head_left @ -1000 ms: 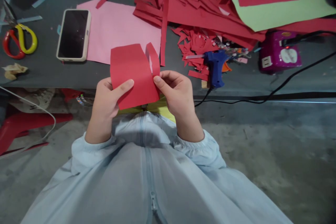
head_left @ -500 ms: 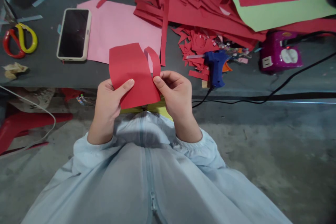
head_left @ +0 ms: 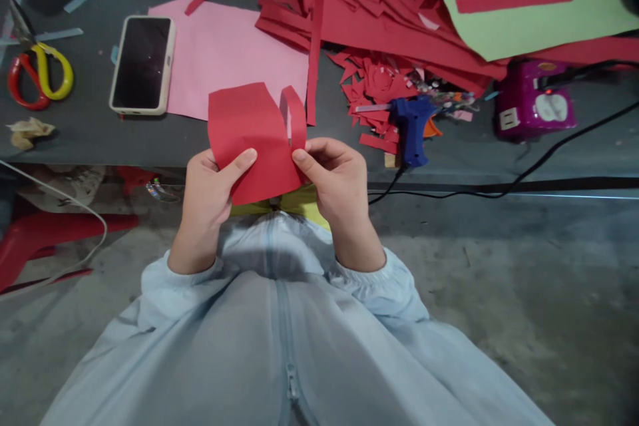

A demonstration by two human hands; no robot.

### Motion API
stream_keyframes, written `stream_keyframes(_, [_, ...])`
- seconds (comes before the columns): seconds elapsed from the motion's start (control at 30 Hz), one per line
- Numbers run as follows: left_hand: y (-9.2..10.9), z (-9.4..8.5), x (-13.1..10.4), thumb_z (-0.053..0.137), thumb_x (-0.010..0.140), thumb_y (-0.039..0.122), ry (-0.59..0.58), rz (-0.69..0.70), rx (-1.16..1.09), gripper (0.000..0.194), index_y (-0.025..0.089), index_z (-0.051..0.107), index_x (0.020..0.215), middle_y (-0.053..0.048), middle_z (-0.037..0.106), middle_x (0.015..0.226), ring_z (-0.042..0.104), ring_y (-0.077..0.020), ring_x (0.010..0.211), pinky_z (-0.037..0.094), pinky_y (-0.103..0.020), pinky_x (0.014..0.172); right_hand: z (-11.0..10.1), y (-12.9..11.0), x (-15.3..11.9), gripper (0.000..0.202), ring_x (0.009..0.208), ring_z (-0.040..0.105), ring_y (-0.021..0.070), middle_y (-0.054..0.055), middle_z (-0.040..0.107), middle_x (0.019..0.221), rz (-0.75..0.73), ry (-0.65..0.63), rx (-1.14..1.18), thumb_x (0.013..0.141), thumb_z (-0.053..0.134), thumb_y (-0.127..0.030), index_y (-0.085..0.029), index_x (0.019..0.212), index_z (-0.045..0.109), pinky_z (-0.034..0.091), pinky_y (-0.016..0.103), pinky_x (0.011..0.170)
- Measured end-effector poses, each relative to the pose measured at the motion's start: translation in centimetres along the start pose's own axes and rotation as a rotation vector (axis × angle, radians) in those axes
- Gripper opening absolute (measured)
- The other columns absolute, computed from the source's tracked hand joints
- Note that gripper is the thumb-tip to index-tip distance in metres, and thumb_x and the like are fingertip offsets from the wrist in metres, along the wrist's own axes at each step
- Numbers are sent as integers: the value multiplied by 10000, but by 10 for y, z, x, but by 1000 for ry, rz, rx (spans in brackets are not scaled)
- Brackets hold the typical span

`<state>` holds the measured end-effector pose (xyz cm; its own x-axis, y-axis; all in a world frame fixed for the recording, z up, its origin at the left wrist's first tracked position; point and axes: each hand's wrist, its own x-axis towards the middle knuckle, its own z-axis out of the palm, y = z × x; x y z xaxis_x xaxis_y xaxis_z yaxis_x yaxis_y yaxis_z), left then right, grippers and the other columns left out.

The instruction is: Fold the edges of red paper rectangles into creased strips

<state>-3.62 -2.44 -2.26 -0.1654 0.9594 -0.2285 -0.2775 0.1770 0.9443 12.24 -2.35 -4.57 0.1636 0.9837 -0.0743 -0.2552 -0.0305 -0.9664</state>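
Between my hands, over the table's front edge, is a sheet of red paper [head_left: 249, 120] with a narrow strip [head_left: 296, 113] partly split from its right side. The strip curls upward and shows a paler underside; its lower end still joins the sheet. My left hand [head_left: 212, 186] grips the sheet's lower left, thumb on top and fingers underneath. At the right edge, my right hand [head_left: 337, 173] pinches the paper by the strip's base between thumb and finger. Beyond the sheet lies a pink paper sheet [head_left: 229, 46] on the table.
A phone [head_left: 142, 63] and red-and-yellow scissors [head_left: 40, 73] lie to the left. On the right are a blue glue gun [head_left: 411, 130], a purple power box [head_left: 532, 103] with black cables, and green paper [head_left: 524, 30]. Red paper scraps [head_left: 379, 86] cover the back.
The strip has bent a little more upright and right, and the gap beside it has changed shape slightly. Both hands keep their grip on the red paper.
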Motion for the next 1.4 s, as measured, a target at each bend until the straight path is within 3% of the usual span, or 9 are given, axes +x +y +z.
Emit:
stream_keyframes(0.23, [1, 1, 0, 909, 588, 329, 25, -9, -6, 308, 163, 758, 800, -55, 789, 869, 741, -216, 812, 621, -359, 809, -3, -2, 0, 214, 645, 608, 82, -52, 708, 722, 20, -37, 33, 647, 862, -406, -250, 742, 750, 522, 221, 602])
stream_keyframes(0.47, [3, 4, -1, 914, 589, 338, 12, 4, -22, 306, 164, 757, 787, -49, 785, 854, 741, -213, 780, 620, -367, 804, -4, -3, 2, 300, 556, 506, 54, -56, 646, 675, 39, -72, 8, 653, 849, -478, -230, 753, 715, 414, 186, 476])
stream_keyframes(0.63, [4, 5, -2, 906, 604, 317, 26, 5, -13, 261, 173, 760, 765, -32, 783, 827, 734, -192, 749, 626, -358, 787, -4, 2, 0, 293, 561, 480, 47, -67, 609, 690, -29, -70, 9, 689, 835, -468, -232, 772, 682, 441, 193, 534])
stream_keyframes(0.83, [3, 5, -1, 913, 595, 345, 47, 17, -4, 303, 171, 764, 793, -48, 789, 877, 737, -201, 785, 618, -354, 807, -6, 2, 0, 269, 664, 556, 66, -57, 648, 752, -65, -69, -20, 723, 816, -460, -235, 793, 685, 485, 209, 642])
stream_keyframes(1.0, [4, 4, -2, 908, 600, 371, 75, 32, 22, 305, 181, 760, 788, -47, 787, 884, 738, -214, 820, 613, -354, 802, -9, -6, -1, 291, 606, 544, 67, -42, 668, 718, 55, -94, -18, 678, 836, -472, -227, 783, 720, 454, 201, 543])
stream_keyframes(1.17, [5, 2, -2, 905, 604, 373, 94, 42, 48, 308, 179, 756, 791, -44, 782, 884, 736, -215, 833, 608, -357, 810, -10, -12, 0, 385, 500, 451, 53, -67, 581, 569, 180, -128, -19, 570, 872, -510, -201, 728, 704, 439, 214, 506])
stream_keyframes(1.4, [5, 3, -5, 900, 612, 356, 84, 45, 31, 292, 177, 755, 791, -41, 783, 872, 738, -214, 827, 612, -361, 807, -9, -8, -4, 284, 535, 453, 51, -55, 602, 641, 105, -103, -77, 686, 816, -459, -203, 752, 710, 406, 210, 516])
